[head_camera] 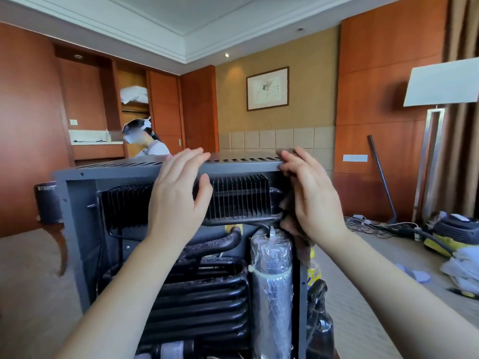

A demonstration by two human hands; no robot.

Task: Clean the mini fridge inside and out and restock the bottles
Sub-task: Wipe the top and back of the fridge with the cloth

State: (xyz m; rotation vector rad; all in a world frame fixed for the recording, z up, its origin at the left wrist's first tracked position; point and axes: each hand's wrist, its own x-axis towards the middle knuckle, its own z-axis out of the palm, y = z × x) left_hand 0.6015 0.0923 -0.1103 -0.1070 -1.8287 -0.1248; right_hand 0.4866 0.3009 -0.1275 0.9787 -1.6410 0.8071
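1. The dark grey metal mini fridge (pixel 116 170) fills centre frame, rear coils facing the camera, top edge running left to right
2. Left hand (pixel 178 198) rests mid-edge, fingers (pixel 193 154) straight and flat on top, gripping nothing
3. Right hand (pixel 311 198), at the fridge's upper right corner, clasps a brown cloth (pixel 286 203) and is nearer the right side wall, probably the next face to wipe

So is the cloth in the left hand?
No, the right hand holds the brown cloth; the left hand rests bare on the fridge.
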